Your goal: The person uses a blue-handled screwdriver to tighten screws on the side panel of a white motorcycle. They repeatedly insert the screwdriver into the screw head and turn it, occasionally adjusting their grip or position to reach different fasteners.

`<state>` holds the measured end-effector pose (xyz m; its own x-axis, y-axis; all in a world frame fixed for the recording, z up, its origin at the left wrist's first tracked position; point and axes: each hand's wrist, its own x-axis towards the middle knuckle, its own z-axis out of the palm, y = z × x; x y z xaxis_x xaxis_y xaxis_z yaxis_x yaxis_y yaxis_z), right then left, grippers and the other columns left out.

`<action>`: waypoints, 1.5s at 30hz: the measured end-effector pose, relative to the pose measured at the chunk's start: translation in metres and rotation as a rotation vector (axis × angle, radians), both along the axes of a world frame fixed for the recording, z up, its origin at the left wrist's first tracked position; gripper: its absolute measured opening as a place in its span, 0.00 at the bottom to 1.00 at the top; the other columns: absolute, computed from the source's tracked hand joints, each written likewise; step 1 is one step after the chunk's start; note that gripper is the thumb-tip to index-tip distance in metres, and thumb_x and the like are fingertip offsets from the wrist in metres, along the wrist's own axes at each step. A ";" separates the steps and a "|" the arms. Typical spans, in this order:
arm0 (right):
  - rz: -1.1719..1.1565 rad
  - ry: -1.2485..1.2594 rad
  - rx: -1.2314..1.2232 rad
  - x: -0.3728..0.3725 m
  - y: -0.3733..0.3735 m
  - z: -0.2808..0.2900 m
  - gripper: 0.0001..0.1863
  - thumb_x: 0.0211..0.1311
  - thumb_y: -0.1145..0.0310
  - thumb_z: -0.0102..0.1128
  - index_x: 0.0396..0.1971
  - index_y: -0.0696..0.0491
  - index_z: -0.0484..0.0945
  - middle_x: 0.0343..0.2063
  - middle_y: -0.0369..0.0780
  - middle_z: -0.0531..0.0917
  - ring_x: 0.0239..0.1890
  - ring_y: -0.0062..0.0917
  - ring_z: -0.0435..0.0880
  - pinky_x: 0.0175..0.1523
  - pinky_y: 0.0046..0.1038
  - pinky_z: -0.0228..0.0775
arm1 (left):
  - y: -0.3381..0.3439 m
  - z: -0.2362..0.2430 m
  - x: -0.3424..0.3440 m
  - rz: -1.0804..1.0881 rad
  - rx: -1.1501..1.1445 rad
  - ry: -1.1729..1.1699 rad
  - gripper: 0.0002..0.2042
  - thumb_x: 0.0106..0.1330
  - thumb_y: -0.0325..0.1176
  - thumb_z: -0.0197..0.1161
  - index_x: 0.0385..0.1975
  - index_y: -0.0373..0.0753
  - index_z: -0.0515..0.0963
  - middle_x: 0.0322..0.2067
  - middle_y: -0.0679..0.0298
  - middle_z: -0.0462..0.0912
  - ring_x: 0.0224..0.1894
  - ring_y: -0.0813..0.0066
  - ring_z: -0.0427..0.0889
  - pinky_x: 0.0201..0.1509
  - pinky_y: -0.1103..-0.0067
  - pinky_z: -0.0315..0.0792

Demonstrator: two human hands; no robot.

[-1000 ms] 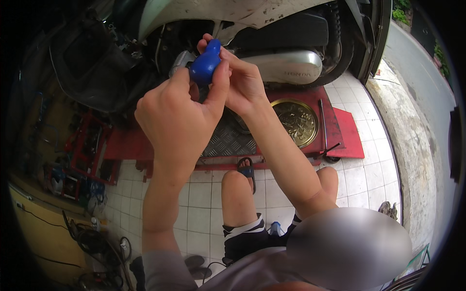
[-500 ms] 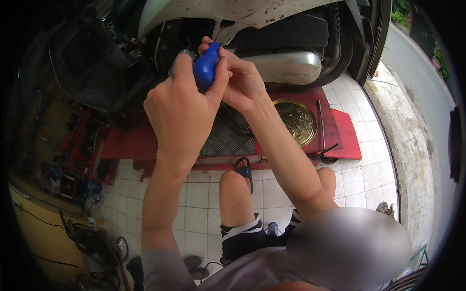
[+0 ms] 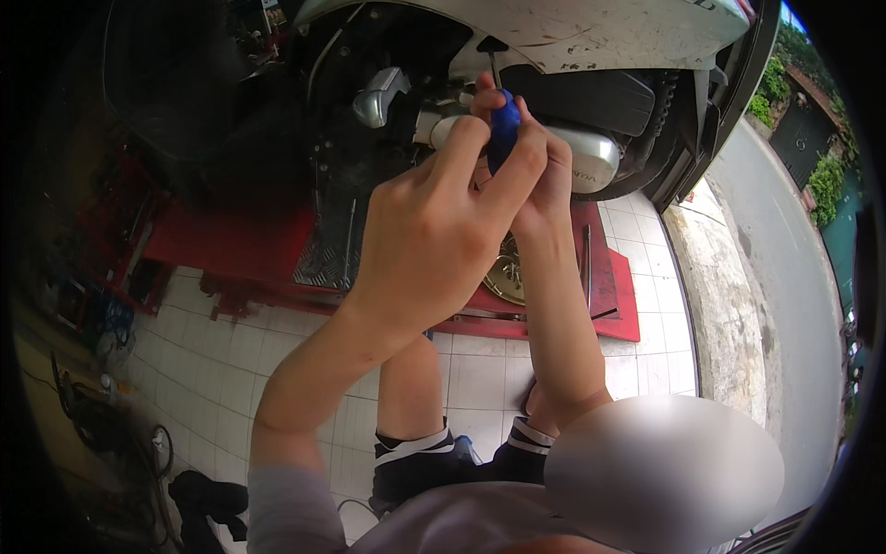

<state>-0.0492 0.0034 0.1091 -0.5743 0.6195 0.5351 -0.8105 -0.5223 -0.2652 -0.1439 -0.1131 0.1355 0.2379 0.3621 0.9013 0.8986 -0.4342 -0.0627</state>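
Observation:
A screwdriver [image 3: 504, 126] with a blue bulbous handle points away from me, its thin metal shaft up. The shaft reaches a dark opening in the scuffed white side panel [image 3: 591, 39] of a motorbike; I cannot tell whether the tip is seated. My left hand [image 3: 429, 217] is closed, thumb and fingers at the near end of the handle. From the right, my right hand [image 3: 546, 175] is closed about the handle too, with fingertips up by the shaft. Left of the hands, a silver metal part [image 3: 379, 97] sits on the motorbike's dark underside.
Below the motorbike runs a red lift platform [image 3: 231, 235] with a chequered metal plate. A round brass-coloured tray [image 3: 501, 288] of small parts lies partly behind my right forearm. Nearby rests a long metal tool [image 3: 588, 263]. White floor tiles [image 3: 231, 369] lie nearer; a road runs at right.
Both hands and the screwdriver have moved right, and my view has shifted. The shaft now meets the opening in the panel. The silver part by my left hand has come into plain view.

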 end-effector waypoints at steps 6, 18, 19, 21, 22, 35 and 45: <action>-0.054 -0.027 0.045 0.019 -0.023 0.011 0.22 0.72 0.68 0.45 0.61 0.63 0.61 0.34 0.35 0.72 0.30 0.18 0.71 0.35 0.21 0.67 | 0.005 -0.013 0.010 -0.240 0.153 -0.137 0.21 0.52 0.26 0.68 0.49 0.41 0.79 0.32 0.65 0.73 0.25 0.79 0.80 0.25 0.82 0.77; -0.230 -0.144 0.100 0.019 -0.012 -0.013 0.34 0.73 0.68 0.46 0.71 0.61 0.43 0.30 0.36 0.70 0.23 0.14 0.67 0.24 0.16 0.65 | 0.026 -0.050 0.003 -0.369 0.096 -0.188 0.18 0.55 0.27 0.63 0.48 0.39 0.77 0.29 0.65 0.67 0.29 0.77 0.76 0.25 0.82 0.74; -0.204 -0.143 0.100 0.019 -0.010 -0.013 0.34 0.73 0.68 0.46 0.72 0.61 0.43 0.30 0.36 0.70 0.22 0.13 0.66 0.24 0.16 0.65 | 0.027 -0.050 0.000 -0.365 0.102 -0.171 0.15 0.56 0.29 0.62 0.45 0.38 0.76 0.29 0.66 0.67 0.29 0.77 0.76 0.24 0.83 0.73; -0.206 -0.155 0.098 0.017 -0.009 -0.013 0.34 0.73 0.68 0.46 0.72 0.61 0.43 0.29 0.36 0.71 0.21 0.12 0.66 0.23 0.16 0.64 | 0.027 -0.049 -0.003 -0.381 0.101 -0.194 0.13 0.58 0.31 0.62 0.42 0.38 0.75 0.29 0.66 0.68 0.30 0.77 0.75 0.23 0.84 0.73; -0.235 -0.169 0.097 0.015 -0.011 -0.010 0.34 0.73 0.67 0.46 0.72 0.61 0.43 0.29 0.36 0.71 0.21 0.12 0.65 0.22 0.15 0.63 | 0.026 -0.048 -0.002 -0.401 0.093 -0.234 0.13 0.58 0.30 0.62 0.42 0.38 0.75 0.29 0.66 0.67 0.30 0.77 0.75 0.23 0.84 0.73; -0.232 -0.196 0.103 0.010 -0.009 -0.007 0.31 0.73 0.63 0.48 0.67 0.60 0.49 0.28 0.36 0.72 0.21 0.13 0.67 0.23 0.16 0.64 | 0.025 -0.044 -0.005 -0.476 0.052 -0.325 0.19 0.56 0.28 0.64 0.50 0.45 0.79 0.27 0.67 0.64 0.24 0.80 0.72 0.25 0.83 0.70; -0.262 -0.211 0.119 0.015 -0.013 -0.002 0.26 0.72 0.60 0.49 0.61 0.60 0.56 0.30 0.37 0.74 0.24 0.16 0.71 0.26 0.19 0.68 | 0.032 -0.042 0.005 -0.428 0.148 -0.307 0.17 0.56 0.29 0.63 0.47 0.41 0.78 0.29 0.66 0.66 0.28 0.77 0.71 0.27 0.84 0.70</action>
